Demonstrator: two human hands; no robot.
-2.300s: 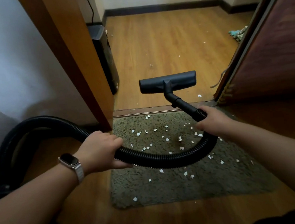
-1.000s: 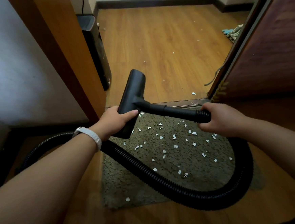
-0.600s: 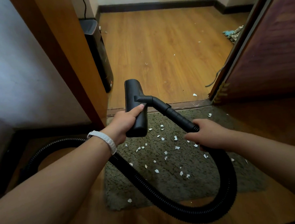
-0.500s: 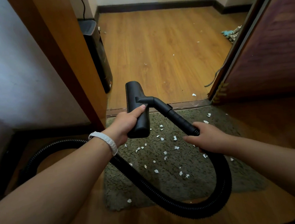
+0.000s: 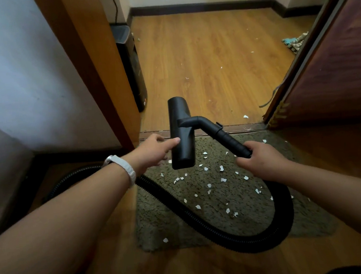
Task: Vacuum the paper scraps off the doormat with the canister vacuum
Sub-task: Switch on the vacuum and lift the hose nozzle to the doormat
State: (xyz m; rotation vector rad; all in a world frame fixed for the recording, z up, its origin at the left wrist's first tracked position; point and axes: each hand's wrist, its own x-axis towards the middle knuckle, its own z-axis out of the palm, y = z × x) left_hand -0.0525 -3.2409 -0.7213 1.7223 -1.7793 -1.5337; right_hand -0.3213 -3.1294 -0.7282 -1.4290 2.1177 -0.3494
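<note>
Left hand (image 5: 154,148) loosens from clasping the floor head (image 5: 181,134) to fingertips only, right hand (image 5: 261,163) clamped on the wand (image 5: 225,137), head held above doormat's (image 5: 311,219) far-left corner, paper scraps (image 5: 209,186) unvacuumed.

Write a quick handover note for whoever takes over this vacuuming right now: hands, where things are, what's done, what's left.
Left hand: fingertips on the side of the floor nozzle, not wrapped around it.
Right hand: gripping the wand where the hose joins.
Nozzle is held up, turned lengthwise, off the doormat; the hose loops across the mat.
Done: no cleared patch visible.
Left: paper scraps all over the mat, a few on the floor beyond.
</note>
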